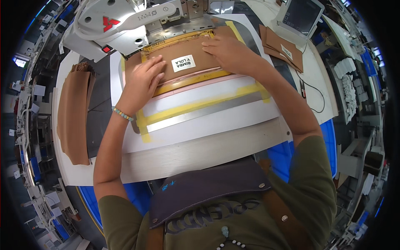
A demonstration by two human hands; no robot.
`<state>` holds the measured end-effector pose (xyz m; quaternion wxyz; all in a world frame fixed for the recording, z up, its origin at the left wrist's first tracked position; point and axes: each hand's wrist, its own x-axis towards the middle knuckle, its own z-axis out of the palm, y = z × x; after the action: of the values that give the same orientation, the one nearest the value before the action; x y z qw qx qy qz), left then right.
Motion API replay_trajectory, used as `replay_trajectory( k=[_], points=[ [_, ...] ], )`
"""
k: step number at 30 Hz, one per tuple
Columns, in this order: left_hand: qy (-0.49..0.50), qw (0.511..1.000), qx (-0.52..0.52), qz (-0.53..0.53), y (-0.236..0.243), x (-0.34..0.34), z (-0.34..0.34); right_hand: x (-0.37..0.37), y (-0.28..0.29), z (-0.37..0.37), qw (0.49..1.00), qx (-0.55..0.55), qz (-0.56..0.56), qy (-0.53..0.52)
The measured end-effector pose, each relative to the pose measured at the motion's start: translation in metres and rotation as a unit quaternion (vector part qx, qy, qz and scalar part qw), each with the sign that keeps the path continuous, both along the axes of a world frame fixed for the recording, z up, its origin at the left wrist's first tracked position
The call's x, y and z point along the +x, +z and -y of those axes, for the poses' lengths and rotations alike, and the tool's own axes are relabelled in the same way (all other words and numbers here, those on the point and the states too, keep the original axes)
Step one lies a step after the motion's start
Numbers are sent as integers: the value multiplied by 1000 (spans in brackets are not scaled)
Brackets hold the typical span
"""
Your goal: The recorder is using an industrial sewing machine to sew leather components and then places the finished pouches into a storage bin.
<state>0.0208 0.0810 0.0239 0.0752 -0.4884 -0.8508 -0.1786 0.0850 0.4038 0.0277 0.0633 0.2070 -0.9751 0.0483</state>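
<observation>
A flat brown panel [205, 62] with a white printed label [183, 63] lies inside a yellow-edged clamp frame [187, 83] at the sewing machine. My left hand [143, 81] rests on the panel's left part, its fingers extended and a beaded bracelet on the wrist. On the right part, my right hand [229, 54] lies with fingers outstretched, the fingertips touching the panel near its far edge. Neither hand grips anything. Some of the panel and frame is hidden beneath both hands.
The white sewing machine head [121, 29] stands just beyond my left hand. A stack of brown pieces [75, 116] lies at the left. More labelled brown pieces [283, 52] lie right, near a control screen [298, 16]. Yellow tape [200, 103] marks the white work plate.
</observation>
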Motion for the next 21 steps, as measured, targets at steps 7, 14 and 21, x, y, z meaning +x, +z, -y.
replay_trajectory(
  k=[7, 14, 21],
  points=[
    [31, 992, -38, -114, -26, -9, -7, 1, -30, 7, 988, 69, -141, -13],
    [26, 991, -25, -127, -27, -11, -6, -1, -27, 12, 989, 99, -105, -38],
    [33, 995, -18, -96, -25, -11, -6, -5, -24, 12, 986, 108, -128, -20]
  ],
)
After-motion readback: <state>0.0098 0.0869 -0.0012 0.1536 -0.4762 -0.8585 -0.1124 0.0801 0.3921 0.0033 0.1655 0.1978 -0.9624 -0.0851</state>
